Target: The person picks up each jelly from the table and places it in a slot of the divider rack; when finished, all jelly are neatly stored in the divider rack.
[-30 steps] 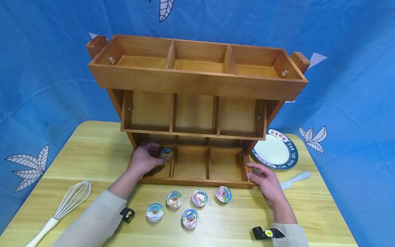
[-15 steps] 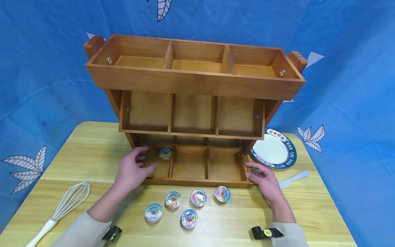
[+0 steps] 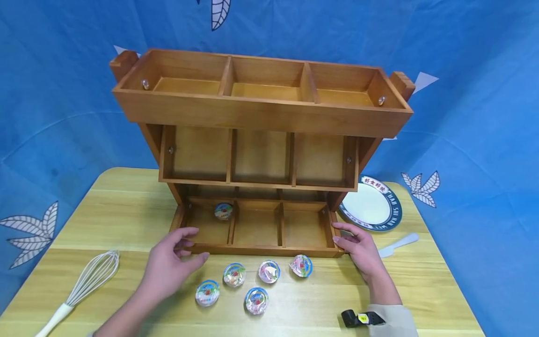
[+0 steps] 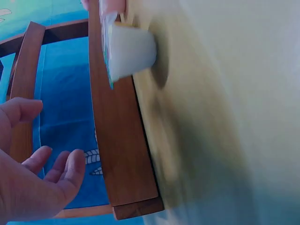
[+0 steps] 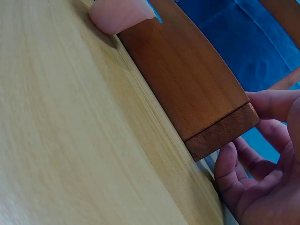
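Observation:
A three-tier wooden rack (image 3: 263,117) with divided trays stands at the table's back. One small jelly cup (image 3: 223,211) with a printed lid sits at the back of the bottom tray's left compartment. My left hand (image 3: 168,267), holding nothing, hovers by that tray's front left corner, thumb and fingers spread apart. Several more jelly cups (image 3: 234,274) lie on the table before the rack; in the left wrist view one cup (image 4: 131,50) shows its pale side. My right hand (image 3: 361,250) grips the rack's lower right corner (image 5: 222,131) between thumb and fingers.
A whisk (image 3: 90,281) lies on the left of the wooden table (image 3: 316,309). To the right of the rack are a plate (image 3: 393,213) with a dark patterned rim and a white plastic knife (image 3: 400,244). A blue cloth (image 3: 54,93) hangs behind.
My left hand has let go of the jelly cup in the bottom left compartment and drawn back toward the front left. My right hand stays at the rack's corner.

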A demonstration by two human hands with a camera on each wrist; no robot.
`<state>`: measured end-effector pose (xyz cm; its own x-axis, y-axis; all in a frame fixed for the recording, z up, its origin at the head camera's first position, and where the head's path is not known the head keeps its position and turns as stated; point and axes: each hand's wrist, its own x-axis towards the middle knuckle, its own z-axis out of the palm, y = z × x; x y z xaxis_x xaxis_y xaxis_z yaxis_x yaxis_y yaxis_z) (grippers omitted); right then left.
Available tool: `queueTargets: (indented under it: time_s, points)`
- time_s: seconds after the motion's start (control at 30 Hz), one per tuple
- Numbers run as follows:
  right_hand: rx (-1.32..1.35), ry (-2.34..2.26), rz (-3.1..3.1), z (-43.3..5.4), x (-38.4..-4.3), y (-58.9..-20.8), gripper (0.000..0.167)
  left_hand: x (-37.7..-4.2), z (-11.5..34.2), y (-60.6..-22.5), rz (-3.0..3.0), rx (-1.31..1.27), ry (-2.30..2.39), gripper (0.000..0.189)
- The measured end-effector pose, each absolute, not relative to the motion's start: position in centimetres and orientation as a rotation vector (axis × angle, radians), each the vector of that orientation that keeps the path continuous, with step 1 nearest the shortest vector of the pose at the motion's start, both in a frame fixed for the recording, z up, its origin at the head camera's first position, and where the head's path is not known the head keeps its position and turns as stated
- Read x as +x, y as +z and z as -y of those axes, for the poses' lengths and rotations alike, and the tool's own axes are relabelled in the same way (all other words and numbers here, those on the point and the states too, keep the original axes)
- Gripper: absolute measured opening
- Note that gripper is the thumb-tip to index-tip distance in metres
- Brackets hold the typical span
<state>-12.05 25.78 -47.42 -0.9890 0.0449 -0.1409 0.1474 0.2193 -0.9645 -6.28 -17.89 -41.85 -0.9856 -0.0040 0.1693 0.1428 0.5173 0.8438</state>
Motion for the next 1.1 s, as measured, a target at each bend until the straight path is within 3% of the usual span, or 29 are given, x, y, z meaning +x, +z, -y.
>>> queueTargets:
  time_s: [0.27,0.53,0.83,1.1]
  points:
    - [0.199,-1.895,-2.378,-25.8,-12.1,-47.5,0.040,-3.6,17.6,-42.8,2.673,-0.111,-1.591,0.052]
    - [0.202,-1.897,-2.367,-25.7,-12.1,-47.3,0.041,-1.8,17.6,-43.8,2.812,0.054,-1.744,0.054]
    - [0.197,-1.910,-2.368,-25.8,-12.0,-47.4,0.041,-1.1,18.4,-45.5,2.843,-0.256,-1.855,0.058]
    - [0.194,-1.917,-2.367,-25.8,-12.1,-47.4,0.040,-1.2,18.5,-46.6,2.784,-0.305,-1.935,0.066]
